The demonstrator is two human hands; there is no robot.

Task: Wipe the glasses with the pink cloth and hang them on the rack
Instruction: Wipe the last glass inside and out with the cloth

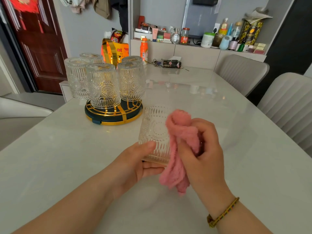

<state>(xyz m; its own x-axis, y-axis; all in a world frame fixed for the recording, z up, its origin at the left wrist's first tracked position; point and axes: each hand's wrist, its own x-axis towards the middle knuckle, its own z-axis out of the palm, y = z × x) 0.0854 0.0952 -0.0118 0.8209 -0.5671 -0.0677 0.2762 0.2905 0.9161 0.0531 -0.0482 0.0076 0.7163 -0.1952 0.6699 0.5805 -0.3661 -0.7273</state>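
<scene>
My left hand [138, 162] holds a clear embossed glass [154, 132] from below, thumb on its side, above the table's middle. The pink cloth [179, 149] is bunched in my right hand [206, 149], which presses it against the glass's right side. The cloth's lower end hangs down below the glass. Behind and to the left stands the round dark rack with gold bars [114, 115]. Several matching glasses [103, 85] hang upside down on it.
The white marble table [67, 157] stretches ahead. At its far end lie an orange bottle [144, 50], keys [154, 62], a tissue pack [171, 63] and a snack bag [116, 48]. Two grey chairs [287, 102] stand along the right side. A cluttered shelf [202, 39] is behind.
</scene>
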